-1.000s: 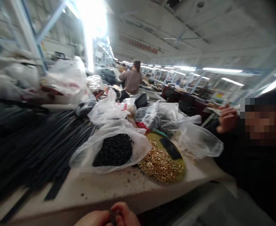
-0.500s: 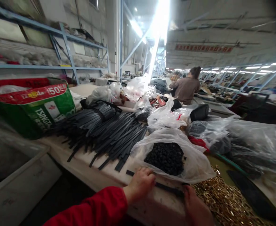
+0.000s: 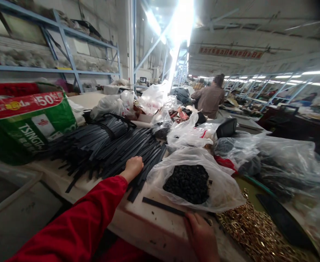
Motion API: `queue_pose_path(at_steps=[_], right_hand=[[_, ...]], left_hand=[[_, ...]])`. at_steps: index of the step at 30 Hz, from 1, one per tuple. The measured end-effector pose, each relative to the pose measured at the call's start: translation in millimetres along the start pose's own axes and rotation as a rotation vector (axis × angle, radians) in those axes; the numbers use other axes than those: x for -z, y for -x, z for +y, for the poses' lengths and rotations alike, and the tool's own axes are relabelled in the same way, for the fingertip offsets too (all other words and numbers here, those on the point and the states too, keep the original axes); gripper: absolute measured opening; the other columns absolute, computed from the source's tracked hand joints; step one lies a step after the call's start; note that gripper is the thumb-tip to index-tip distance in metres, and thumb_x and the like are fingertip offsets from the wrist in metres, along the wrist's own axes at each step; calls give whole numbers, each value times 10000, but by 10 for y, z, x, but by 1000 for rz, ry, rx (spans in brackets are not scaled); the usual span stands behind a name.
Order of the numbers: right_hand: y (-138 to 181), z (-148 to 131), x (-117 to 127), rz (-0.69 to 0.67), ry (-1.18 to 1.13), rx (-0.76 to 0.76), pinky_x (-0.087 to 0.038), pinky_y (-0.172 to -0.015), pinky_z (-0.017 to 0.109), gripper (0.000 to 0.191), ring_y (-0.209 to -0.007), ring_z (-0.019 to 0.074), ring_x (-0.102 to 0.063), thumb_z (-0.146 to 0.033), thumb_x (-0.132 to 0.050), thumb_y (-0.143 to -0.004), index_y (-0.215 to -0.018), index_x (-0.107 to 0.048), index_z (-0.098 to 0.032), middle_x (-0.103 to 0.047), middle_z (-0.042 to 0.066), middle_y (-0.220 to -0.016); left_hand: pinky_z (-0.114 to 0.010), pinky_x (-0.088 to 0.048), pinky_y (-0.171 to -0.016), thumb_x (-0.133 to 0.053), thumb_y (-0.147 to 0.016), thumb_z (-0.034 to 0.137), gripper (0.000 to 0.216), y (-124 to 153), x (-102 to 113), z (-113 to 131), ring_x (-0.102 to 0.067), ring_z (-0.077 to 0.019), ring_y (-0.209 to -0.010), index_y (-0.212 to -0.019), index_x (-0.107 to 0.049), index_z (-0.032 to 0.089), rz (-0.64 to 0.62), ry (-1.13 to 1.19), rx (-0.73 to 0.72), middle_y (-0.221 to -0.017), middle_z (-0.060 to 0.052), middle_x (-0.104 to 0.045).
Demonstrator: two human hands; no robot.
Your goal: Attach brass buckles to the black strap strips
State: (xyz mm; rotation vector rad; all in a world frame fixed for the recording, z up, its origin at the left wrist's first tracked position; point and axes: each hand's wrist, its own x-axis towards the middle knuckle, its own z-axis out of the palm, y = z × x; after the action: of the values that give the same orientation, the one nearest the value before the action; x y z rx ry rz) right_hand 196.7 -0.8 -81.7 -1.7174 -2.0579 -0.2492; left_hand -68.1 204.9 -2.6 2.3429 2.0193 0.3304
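Observation:
My left hand [image 3: 134, 168], in a red sleeve, is over the right part of a spread pile of black straps [image 3: 94, 145]. Its fingers are curled in, and their far side is hidden, so I cannot make out what is in them. At the table's front edge my right hand [image 3: 202, 234] is closed on the right end of a single flat black strap [image 3: 162, 206]. The rest of that strap lies on the table, pointing left. Just behind it sits an open clear plastic bag [image 3: 225, 189] with small black pieces [image 3: 188, 183] inside.
Many small gold metal buckles [image 3: 255, 225] lie in a heap on the right. A green and red bag [image 3: 28, 123] stands at the left, above a pale bin [image 3: 18, 207]. More plastic bags [image 3: 285, 153] cover the right side. A person [image 3: 210, 96] is farther back.
My left hand has left the single strap and moved left and away from me onto the strap pile. My right hand stays at the single strap's end, a little further left in view.

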Motion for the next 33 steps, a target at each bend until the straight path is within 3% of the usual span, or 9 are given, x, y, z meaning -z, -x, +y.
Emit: queue_pose_path(at_steps=[6,8,11,14,18,21,23,28,33], right_hand=[[37,-52,126,112,-302,-140,-429,-670,309,179,-714,185,-577,-293,-465,-842,-885,-600,-183,-623,58,-752],[26,-121,218,135,-543,-305,-439,-640,301,261,-686,170,-556,-361,-468,-836,-991,-558,-171,-593,43,-741],[-19,-213,405,134,-1073,-595,-369,-445,223,490,-494,106,-441,-523,-348,-844,-1180,-397,-169,-490,-25,-649],[-50,-243,574,138,-1415,-795,-273,-379,180,391,-430,64,-338,-529,-368,-836,-1032,-458,-203,-415,-58,-614],[-30,-272,663,33,-1462,-898,-282,-394,174,277,-438,51,-350,-469,-529,-777,-808,-497,-195,-411,-66,-588],[-13,-346,678,-104,-1534,-886,-266,-387,174,305,-416,50,-346,-491,-517,-780,-816,-513,-188,-401,-74,-531],[-12,-373,699,-93,-1589,-916,-277,-393,178,371,-416,58,-368,-538,-452,-798,-858,-529,-180,-424,-65,-510],[-21,-270,753,-39,-1510,-981,-316,-413,179,379,-443,68,-419,-530,-471,-785,-875,-567,-174,-505,-40,-537],[-53,-229,696,-97,-1421,-980,-294,-393,177,311,-423,64,-393,-477,-543,-754,-841,-577,-181,-477,-54,-514]], left_hand=[[-303,-432,-819,-287,-904,225,326,257,305,134,-567,-214,-961,-1144,-467,97,81,55,-61,-1084,-145,-553],[-244,-403,-868,-309,-905,233,335,554,390,194,-546,-166,-997,-1209,-435,166,78,99,-186,-1108,-85,-551],[-237,-441,-761,-305,-883,169,392,1130,370,269,-586,-150,-846,-1245,-442,228,-15,207,-504,-1055,-64,-581],[-292,-445,-749,-319,-849,143,414,1604,265,351,-578,-198,-871,-1212,-498,232,-151,236,-627,-1038,-85,-597],[-314,-435,-805,-394,-841,266,357,1809,271,613,-560,-212,-909,-1154,-542,175,-437,524,-500,-1029,-97,-604],[-213,-448,-551,-399,-820,293,307,1762,352,881,-556,-123,-602,-1032,-585,172,-822,826,-343,-762,-11,-615],[-174,-361,-399,-396,-781,249,270,1726,392,1016,-463,-79,-432,-953,-580,152,-960,946,-215,-613,36,-548],[-144,-253,-323,-396,-704,200,214,1724,425,1087,-369,-41,-335,-860,-526,134,-1092,1085,36,-540,59,-516],[-140,-271,-330,-412,-698,229,222,1729,368,1042,-398,-40,-340,-859,-532,133,-1193,1195,99,-537,50,-531]])
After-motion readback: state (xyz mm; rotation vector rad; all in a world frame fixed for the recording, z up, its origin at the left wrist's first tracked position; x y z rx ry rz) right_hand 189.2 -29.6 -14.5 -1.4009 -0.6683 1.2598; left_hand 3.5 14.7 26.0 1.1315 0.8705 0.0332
